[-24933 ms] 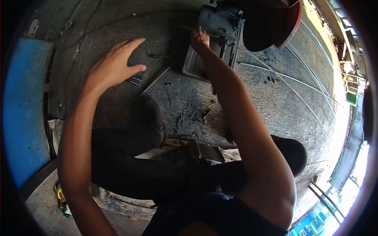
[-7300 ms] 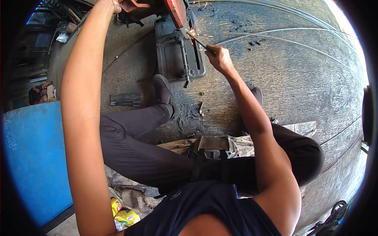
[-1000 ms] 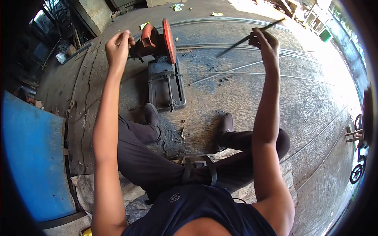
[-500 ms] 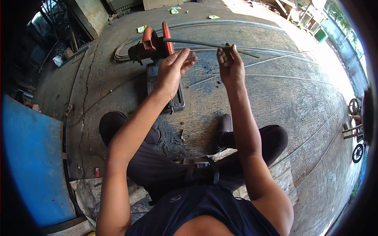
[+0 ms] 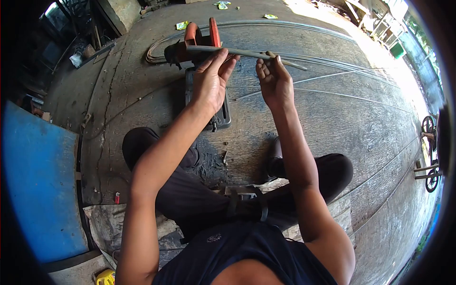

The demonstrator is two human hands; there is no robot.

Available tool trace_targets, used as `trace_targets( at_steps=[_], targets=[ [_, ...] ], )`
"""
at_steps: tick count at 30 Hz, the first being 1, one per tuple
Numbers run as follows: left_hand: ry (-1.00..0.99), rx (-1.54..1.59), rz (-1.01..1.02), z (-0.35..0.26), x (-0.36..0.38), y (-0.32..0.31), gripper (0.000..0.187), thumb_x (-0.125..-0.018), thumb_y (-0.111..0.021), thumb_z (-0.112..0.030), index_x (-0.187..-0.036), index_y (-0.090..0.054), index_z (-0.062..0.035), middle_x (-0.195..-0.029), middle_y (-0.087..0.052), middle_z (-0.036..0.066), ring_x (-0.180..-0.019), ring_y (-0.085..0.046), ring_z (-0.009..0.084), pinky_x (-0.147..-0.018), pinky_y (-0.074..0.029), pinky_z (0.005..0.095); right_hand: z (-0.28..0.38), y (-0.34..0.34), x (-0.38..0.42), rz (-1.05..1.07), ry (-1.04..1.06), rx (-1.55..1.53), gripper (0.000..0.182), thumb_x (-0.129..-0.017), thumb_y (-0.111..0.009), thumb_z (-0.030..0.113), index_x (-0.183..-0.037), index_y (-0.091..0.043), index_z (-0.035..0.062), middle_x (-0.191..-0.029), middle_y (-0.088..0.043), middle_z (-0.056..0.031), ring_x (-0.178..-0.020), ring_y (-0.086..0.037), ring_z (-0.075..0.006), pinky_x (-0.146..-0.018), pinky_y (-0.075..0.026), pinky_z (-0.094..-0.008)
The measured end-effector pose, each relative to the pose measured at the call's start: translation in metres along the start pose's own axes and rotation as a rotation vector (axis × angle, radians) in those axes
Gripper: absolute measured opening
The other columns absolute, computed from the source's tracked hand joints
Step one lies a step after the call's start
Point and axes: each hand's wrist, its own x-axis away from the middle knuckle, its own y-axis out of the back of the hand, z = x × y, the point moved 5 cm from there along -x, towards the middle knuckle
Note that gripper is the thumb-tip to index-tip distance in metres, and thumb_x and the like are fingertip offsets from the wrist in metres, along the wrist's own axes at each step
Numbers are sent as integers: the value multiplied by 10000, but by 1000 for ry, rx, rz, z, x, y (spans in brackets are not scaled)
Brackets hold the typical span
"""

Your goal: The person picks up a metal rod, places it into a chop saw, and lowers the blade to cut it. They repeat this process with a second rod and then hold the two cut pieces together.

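Note:
A thin grey metal rod [image 5: 249, 53] is raised in front of me and runs from left to right, its right end tilted slightly down. My right hand [image 5: 277, 85] pinches it near the right end between thumb and fingers. Further left, my left hand [image 5: 210, 88] has its thumb and fingertips closed on the rod, palm turned inward. Behind the rod's left end stands a red and black cut-off saw [image 5: 192, 35] on a dark base [image 5: 223, 116], partly hidden by my left hand and forearm.
Long thin rods [image 5: 327, 59] lie across the concrete floor [image 5: 370, 137], some coiled at the left. A blue panel [image 5: 38, 190] stands at my left. Dark debris [image 5: 209, 164] lies between my feet. Wheels [image 5: 431, 180] show at the far right.
My left hand has moved up and right onto the rod and closed on it. The rod has shifted slightly left, still in my right hand. The camera view has tilted a little.

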Motion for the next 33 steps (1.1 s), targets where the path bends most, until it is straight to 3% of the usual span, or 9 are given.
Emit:
trace_targets(
  at_steps=[13,19,26,27,33],
  targets=[
    [-102,-44,22,-8,6,-8,119,-909,-702,-86,-998,-693,-8,-1017,-691,77,-958,-692,191,-870,-575,222,-11,1,5,-56,-93,-92,326,-1036,-489,211,-1208,-530,-63,-1138,-615,-164,-1035,-636,-251,-941,-546,-342],
    [-99,-25,5,-8,7,-8,105,-909,-700,-81,-989,-696,-14,-1008,-695,75,-951,-696,193,-864,-578,227,-14,2,5,-54,-122,-170,286,-1022,-518,171,-1166,-558,-73,-1066,-640,-160,-1018,-647,-266,-932,-548,-354],
    [-29,94,-38,-18,4,3,139,-922,-677,-88,-1006,-660,21,-986,-704,144,-903,-714,224,-785,-617,230,-9,-28,7,-9,-8,-15,349,-1028,-511,203,-1229,-521,-82,-1110,-621,-170,-998,-649,-242,-913,-550,-341],
    [-1,66,0,-21,-1,9,165,-950,-646,-126,-1037,-644,14,-1038,-704,130,-971,-702,199,-849,-604,238,-7,-38,8,-35,25,56,365,-1024,-520,191,-1252,-510,-94,-1098,-627,-176,-987,-655,-236,-902,-554,-338],
    [73,108,-101,-46,-9,37,240,-962,-615,-104,-1120,-591,74,-1081,-671,167,-988,-690,246,-892,-603,308,-13,-85,15,141,153,432,348,-1000,-568,135,-1246,-561,-111,-1085,-676,-181,-962,-688,-211,-878,-570,-304]
  ],
)
